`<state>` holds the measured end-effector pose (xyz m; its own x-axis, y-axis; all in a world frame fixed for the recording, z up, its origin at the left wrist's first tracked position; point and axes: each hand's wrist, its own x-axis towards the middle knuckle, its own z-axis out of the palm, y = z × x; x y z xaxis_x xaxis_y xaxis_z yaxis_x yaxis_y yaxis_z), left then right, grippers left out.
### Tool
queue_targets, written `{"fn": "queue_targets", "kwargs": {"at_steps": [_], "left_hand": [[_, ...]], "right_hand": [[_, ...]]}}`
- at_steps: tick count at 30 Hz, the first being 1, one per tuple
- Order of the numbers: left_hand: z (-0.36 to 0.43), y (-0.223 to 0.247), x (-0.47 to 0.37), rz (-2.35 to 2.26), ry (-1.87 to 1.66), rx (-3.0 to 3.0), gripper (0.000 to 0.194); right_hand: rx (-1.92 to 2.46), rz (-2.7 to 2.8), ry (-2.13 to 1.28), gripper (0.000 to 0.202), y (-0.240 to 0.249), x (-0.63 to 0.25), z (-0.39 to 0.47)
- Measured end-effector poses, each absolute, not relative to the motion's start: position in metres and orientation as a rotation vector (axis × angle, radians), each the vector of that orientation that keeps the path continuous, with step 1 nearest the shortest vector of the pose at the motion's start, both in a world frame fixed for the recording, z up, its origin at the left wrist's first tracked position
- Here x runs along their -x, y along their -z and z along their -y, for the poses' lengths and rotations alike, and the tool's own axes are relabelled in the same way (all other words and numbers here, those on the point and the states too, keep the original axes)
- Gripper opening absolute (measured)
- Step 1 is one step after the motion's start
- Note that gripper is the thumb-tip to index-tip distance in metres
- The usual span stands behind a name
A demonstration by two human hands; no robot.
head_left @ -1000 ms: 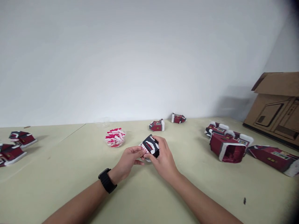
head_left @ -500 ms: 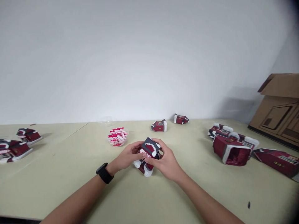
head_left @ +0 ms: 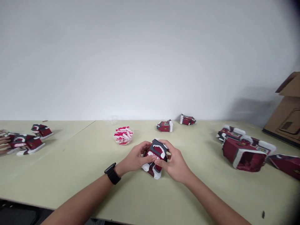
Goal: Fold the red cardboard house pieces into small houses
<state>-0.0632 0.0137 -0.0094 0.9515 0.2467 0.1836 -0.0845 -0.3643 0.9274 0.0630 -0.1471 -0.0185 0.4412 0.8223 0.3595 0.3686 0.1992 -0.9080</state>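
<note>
A small dark red model house (head_left: pixel 158 150) with a grey roof and white snow-like trim is between my two hands, low over the table's middle. My left hand (head_left: pixel 136 157) grips its left side, the thumb pressed on its front. From the right, my right hand (head_left: pixel 177 164) closes round the other side, its thumb meeting the left one over a red-and-white striped piece (head_left: pixel 151 154) on the front. Fingertips behind the house are hidden. Beyond my left hand stands a clear bowl (head_left: pixel 123 136) of red-and-white striped pieces.
Two similar houses (head_left: pixel 164 126) lie near the wall. Several more (head_left: pixel 249 159) are clustered at right, before a cardboard box (head_left: pixel 284 115). At far left, another person's hand (head_left: pixel 3 143) touches a house (head_left: pixel 28 143); one more (head_left: pixel 42 131) stands behind it.
The view has swung left, so the things on the table appear farther right. The held house's roof tilts a little differently. Another person's hand has come into view at far left.
</note>
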Motion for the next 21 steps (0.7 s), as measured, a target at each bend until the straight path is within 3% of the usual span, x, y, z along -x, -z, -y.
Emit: {"fn": "queue_targets", "kwargs": {"at_steps": [11,21], "left_hand": [[-0.029,0.005,0.101,-0.221,-0.285,-1.860,0.057],[-0.013,0.008,0.184,-0.695,-0.417,-2.132,0.069]], "right_hand": [[1.524,1.075,-0.260,0.053,0.035,-0.075,0.142],[1.645,0.851,-0.302,0.058,0.028,-0.075,0.143]]}}
